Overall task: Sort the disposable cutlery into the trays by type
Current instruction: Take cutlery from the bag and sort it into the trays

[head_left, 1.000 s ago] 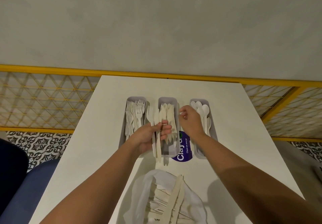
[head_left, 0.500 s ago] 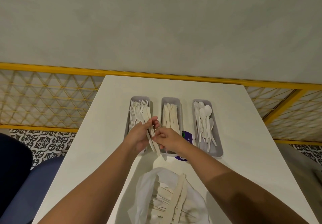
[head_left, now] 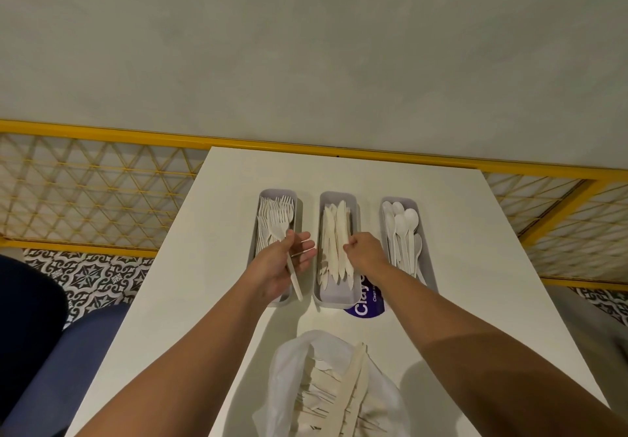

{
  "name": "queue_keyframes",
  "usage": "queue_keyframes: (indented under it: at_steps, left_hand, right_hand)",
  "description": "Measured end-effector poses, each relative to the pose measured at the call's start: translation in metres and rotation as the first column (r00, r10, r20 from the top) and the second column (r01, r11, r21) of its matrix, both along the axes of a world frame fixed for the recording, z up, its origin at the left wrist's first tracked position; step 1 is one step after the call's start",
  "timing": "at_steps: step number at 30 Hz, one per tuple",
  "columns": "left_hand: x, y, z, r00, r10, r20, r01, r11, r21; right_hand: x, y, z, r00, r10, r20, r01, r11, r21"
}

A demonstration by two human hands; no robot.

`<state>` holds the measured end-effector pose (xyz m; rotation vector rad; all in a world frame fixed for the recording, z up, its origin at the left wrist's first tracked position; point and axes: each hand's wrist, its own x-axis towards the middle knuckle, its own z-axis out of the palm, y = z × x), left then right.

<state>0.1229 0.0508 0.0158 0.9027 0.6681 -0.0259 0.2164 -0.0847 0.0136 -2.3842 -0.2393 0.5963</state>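
Note:
Three grey trays stand side by side on the white table point(head_left: 210, 266). The left tray point(head_left: 298, 205) holds forks, the middle tray point(head_left: 355, 205) holds cream knives point(head_left: 334, 232), the right tray point(head_left: 416, 208) holds white spoons point(head_left: 402, 229). My left hand point(head_left: 283, 266) hovers over the left tray and holds one white fork point(head_left: 287, 253) between thumb and fingers, tines pointing away. My right hand point(head_left: 365, 254) is over the middle tray, fingers curled and pinching a knife among those lying there. A white plastic bag point(head_left: 292, 368) with several unsorted cream pieces lies near me.
A purple round sticker point(head_left: 363, 307) lies on the table by the middle tray's near end. A yellow lattice railing point(head_left: 102, 195) runs behind and beside the table. A blue seat point(head_left: 68, 351) is at the left, beside patterned floor tiles.
My hands were together holding several pieces; now they have parted. The right hand carried a knife over to the middle tray, and the left keeps only a fork over the left tray.

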Motion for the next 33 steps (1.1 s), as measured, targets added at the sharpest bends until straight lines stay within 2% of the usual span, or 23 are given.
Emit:
queue_keyframes:
  at_steps: [6, 9, 12, 15, 18, 22, 25, 29, 33]
  left_hand:
    - [-0.001, 0.007, -0.003, 1.000, -0.017, -0.005, 0.017, 1.000, -0.019]
    - [-0.001, 0.010, -0.005, 1.000, -0.018, -0.007, 0.018, 1.000, -0.005]
    - [0.001, 0.012, -0.008, 1.000, -0.023, 0.013, 0.023, 0.999, 0.030]
    - [0.000, 0.013, -0.009, 0.998, -0.054, 0.031, 0.052, 0.997, 0.050]
    - [-0.003, 0.015, -0.009, 0.998, -0.060, 0.032, 0.057, 0.996, 0.071]
    - [-0.008, 0.022, -0.006, 0.998, -0.056, 0.001, 0.056, 0.991, 0.125]
    - [-0.016, 0.023, -0.003, 0.996, -0.068, -0.053, 0.079, 0.964, 0.254]
    - [-0.029, 0.032, -0.012, 0.993, 0.039, -0.109, 0.034, 0.802, 0.596]
    - [-0.040, 0.043, -0.025, 0.969, 0.056, -0.239, 0.136, 0.688, 0.712]
  right_hand:
    - [0.005, 0.006, -0.007, 1.000, 0.007, -0.005, -0.007, 0.997, -0.074]
    - [-0.001, 0.010, -0.007, 0.999, 0.026, 0.028, -0.025, 0.999, -0.029]
    - [-0.017, 0.018, 0.004, 0.995, 0.083, 0.048, -0.088, 0.991, 0.103]
    - [-0.038, 0.028, 0.016, 0.968, 0.218, -0.124, -0.189, 0.960, 0.207]
    - [-0.050, 0.031, 0.025, 0.876, 0.338, -0.344, -0.259, 0.931, 0.256]
    - [-0.053, 0.031, 0.031, 0.784, 0.421, -0.457, -0.287, 0.898, 0.334]
    - [-0.053, 0.034, 0.028, 0.811, 0.358, -0.463, -0.197, 0.912, 0.360]
    - [-0.053, 0.044, 0.023, 0.906, 0.148, -0.396, -0.019, 0.949, 0.313]
    - [-0.053, 0.058, 0.014, 0.949, 0.076, -0.305, -0.003, 0.973, 0.233]
